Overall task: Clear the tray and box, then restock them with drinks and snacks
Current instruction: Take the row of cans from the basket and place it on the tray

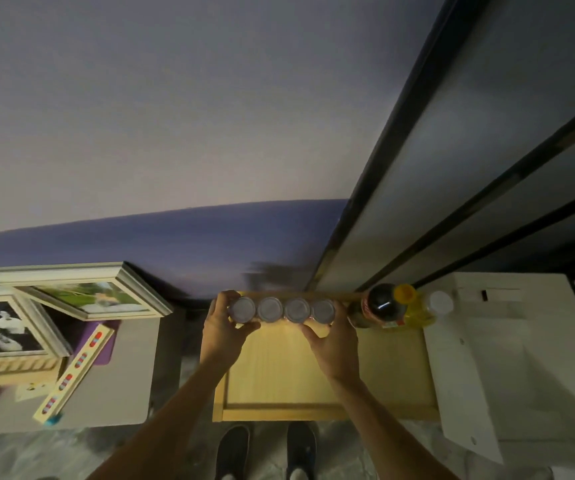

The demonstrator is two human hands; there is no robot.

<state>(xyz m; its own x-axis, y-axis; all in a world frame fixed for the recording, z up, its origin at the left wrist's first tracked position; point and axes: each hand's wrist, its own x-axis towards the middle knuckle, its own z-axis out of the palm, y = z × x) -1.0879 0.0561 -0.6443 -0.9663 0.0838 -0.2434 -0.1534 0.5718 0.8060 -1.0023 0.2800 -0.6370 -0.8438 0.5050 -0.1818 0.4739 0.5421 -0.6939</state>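
Seen from above: a person's left hand (225, 336), right hand (336, 348) and both forearms, bare to the frame's lower edge. On the feet, dark slip-on shoes (232, 452) with rounded toes and plain uppers, and a pale sliver, possibly sock (298, 474), at each ankle.

The left hand (225, 329) and right hand (335, 346) hold a row of 4 silver-lidded drinks (282, 310) at the far edge of a wooden tray (279, 370), beside a dark bottle (383, 304) and a yellow bottle (414, 311).
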